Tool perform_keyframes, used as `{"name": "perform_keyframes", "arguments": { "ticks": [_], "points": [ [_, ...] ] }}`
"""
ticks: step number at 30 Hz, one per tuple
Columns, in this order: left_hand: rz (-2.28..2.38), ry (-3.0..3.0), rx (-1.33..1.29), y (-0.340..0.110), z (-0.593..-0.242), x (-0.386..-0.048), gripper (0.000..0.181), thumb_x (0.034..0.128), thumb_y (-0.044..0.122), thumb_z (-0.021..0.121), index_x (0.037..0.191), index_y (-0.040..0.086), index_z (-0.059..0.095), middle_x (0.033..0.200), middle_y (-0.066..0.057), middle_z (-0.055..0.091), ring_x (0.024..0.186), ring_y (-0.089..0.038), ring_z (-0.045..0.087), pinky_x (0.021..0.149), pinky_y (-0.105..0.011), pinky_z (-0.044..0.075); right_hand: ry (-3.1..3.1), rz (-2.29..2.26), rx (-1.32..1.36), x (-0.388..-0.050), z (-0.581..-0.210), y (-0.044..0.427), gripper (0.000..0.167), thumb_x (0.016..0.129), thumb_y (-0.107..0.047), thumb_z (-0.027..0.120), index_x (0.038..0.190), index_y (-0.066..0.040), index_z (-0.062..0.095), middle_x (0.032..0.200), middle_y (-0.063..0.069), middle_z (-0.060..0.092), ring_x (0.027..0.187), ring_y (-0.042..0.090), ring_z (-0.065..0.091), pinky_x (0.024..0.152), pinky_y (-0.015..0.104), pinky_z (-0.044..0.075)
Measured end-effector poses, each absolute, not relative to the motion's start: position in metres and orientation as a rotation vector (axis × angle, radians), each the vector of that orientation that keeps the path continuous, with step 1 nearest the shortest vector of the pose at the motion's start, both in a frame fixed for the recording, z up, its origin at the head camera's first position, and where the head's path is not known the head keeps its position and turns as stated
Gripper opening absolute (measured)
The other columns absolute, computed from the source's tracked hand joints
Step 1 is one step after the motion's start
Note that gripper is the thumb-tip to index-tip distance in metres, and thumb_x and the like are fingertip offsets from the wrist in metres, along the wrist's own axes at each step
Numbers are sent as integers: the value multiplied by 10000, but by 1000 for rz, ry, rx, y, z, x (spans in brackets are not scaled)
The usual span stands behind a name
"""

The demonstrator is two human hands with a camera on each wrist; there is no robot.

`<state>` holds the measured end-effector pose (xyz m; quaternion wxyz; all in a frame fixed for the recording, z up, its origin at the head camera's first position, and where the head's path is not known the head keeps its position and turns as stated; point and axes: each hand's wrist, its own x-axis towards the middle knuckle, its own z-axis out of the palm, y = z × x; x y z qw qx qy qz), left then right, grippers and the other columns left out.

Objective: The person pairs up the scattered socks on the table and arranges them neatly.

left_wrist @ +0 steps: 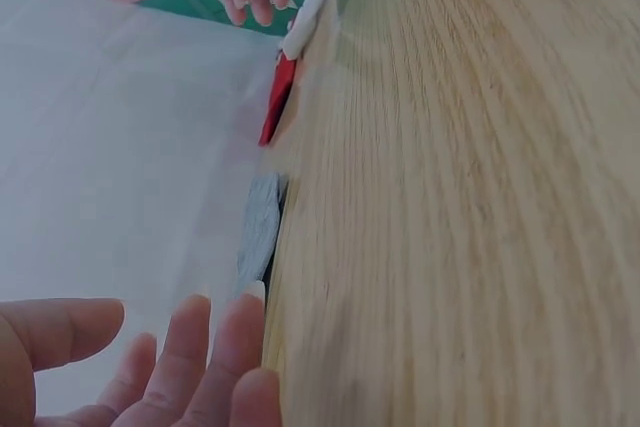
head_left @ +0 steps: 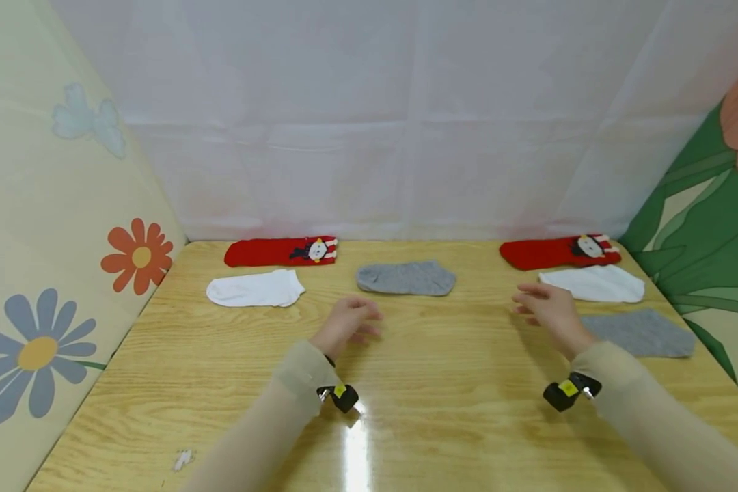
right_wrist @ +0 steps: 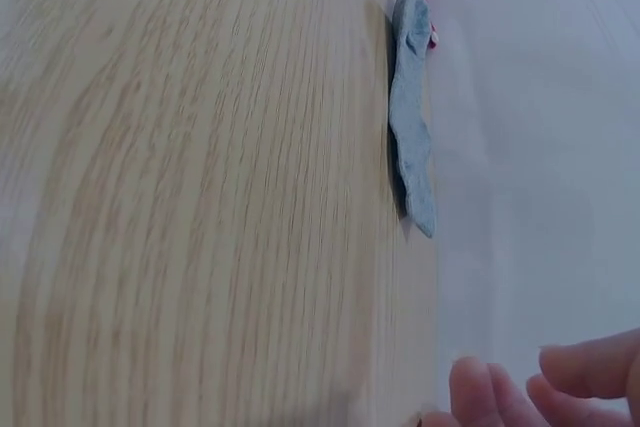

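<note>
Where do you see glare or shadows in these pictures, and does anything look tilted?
Head view: a bright streak of glare on the wooden table, between the forearms; left wrist view: dimmer, the tabletop tilted steeply, a soft shadow beside the left hand's fingers; right wrist view: also dim and tilted, with a dark shadow along the gray sock.

Head view bright, white glare (head_left: 356,454) streaking the table (head_left: 449,410); both wrist views dimmer, hazy, slightly soft

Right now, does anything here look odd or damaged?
The middle grey sock sits apart from the left white sock and red sock; the right grey sock lies grouped. A pale patch on the table's front left may be damage.
</note>
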<state>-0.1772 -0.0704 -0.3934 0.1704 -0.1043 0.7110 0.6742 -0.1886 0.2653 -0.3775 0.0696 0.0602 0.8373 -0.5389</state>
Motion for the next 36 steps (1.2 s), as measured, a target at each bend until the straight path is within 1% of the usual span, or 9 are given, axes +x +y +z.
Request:
{"name": "perform_keyframes", "arguments": {
  "ticks": [2, 7, 12, 14, 19, 23, 28, 31, 36],
  "points": [
    [1912, 2021, -293, -68, -394, -176, 170, 967, 59, 543, 1099, -43, 579, 987, -144, 691, 634, -122, 643, 524, -230, 467, 2530, -1618, 189, -187, -378, 269, 507, 1008, -163, 524, 1381, 151, 384, 995, -46, 634, 750, -32, 622, 699, 260, 547],
    [1893, 2017, -292, -62, -397, -173, 160, 967, 73, 549, 1093, -21, 579, 1026, -165, 684, 643, -125, 648, 541, -237, 477, 2523, -1628, 223, -184, -378, 276, 506, 1006, -171, 525, 1377, 146, 391, 893, -167, 586, 747, -41, 611, 696, 261, 544],
    [1876, 2002, -270, -56, -398, -173, 187, 981, 79, 534, 1125, -32, 576, 1067, -182, 677, 672, -141, 656, 544, -241, 482, 2525, -1602, 276, -183, -378, 282, 519, 1010, -195, 526, 1390, 132, 391, 980, -92, 608, 743, -52, 600, 690, 247, 540],
    [1868, 2001, -265, -54, -398, -173, 198, 984, 79, 532, 1135, -39, 580, 1060, -172, 680, 674, -141, 654, 547, -240, 482, 2526, -1587, 292, -182, -378, 285, 527, 1012, -212, 524, 1394, 125, 391, 992, -86, 602, 742, -58, 599, 695, 244, 541],
    [1872, 1990, -251, -49, -399, -171, 193, 978, 72, 538, 1129, -40, 584, 1031, -151, 685, 662, -134, 650, 543, -230, 475, 2528, -1583, 296, -180, -379, 293, 526, 1010, -218, 517, 1385, 129, 393, 925, -149, 568, 743, -56, 606, 704, 256, 545],
    [1875, 1984, -224, -45, -400, -170, 200, 969, 65, 540, 1127, -50, 582, 1008, -150, 684, 643, -127, 642, 528, -224, 469, 2548, -1595, 292, -177, -380, 300, 518, 1010, -206, 514, 1368, 147, 393, 888, -166, 568, 731, -63, 602, 674, 256, 544],
    [1870, 1968, -194, -40, -401, -171, 227, 968, 76, 547, 1150, -54, 582, 1020, -152, 683, 656, -131, 646, 538, -230, 475, 2546, -1624, 311, -175, -382, 310, 516, 1010, -202, 515, 1366, 149, 390, 822, -232, 555, 719, -60, 605, 646, 269, 550],
    [1863, 1966, -182, -38, -401, -170, 239, 969, 79, 547, 1162, -58, 582, 1032, -157, 681, 661, -130, 646, 547, -229, 477, 2549, -1613, 316, -173, -382, 317, 524, 1014, -211, 506, 1373, 148, 378, 826, -239, 550, 727, -61, 600, 652, 267, 554],
    [1858, 1958, -188, -33, -401, -170, 245, 973, 75, 540, 1171, -62, 586, 1018, -145, 684, 649, -116, 636, 545, -221, 472, 2561, -1579, 326, -169, -383, 328, 541, 1020, -231, 486, 1381, 151, 360, 868, -203, 539, 740, -77, 575, 671, 249, 549]
  ]
}}
